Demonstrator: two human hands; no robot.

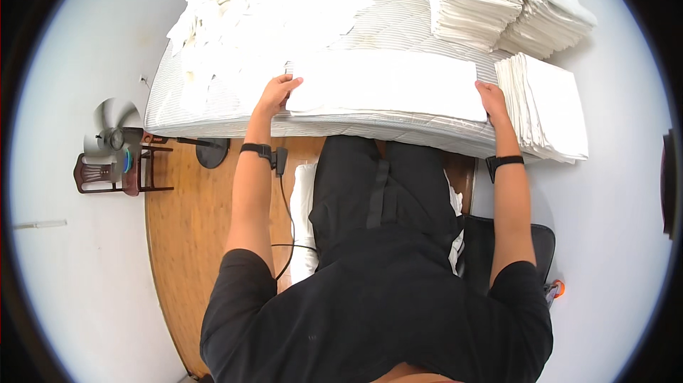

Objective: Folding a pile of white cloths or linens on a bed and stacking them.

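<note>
A long, folded white cloth [384, 83] lies flat along the near edge of a striped, quilted mattress [398, 27]. At its left end, my left hand [279, 93] has the edge pinched, thumb on top. My right hand [492, 102] grips the opposite end in the same way, with its fingers partly hidden. Close to the right hand stands a stack of folded white cloths [544, 105]. The cloth looks fairly smooth and straight between both hands.
Loose white cloth pieces [263, 13] are heaped across the mattress's far left. Taller stacks of folded cloths [480, 2] stand at the back right. A fan [115, 134] and a dark wooden chair [135, 173] are on the left. A cable [287, 205] hangs by my left forearm.
</note>
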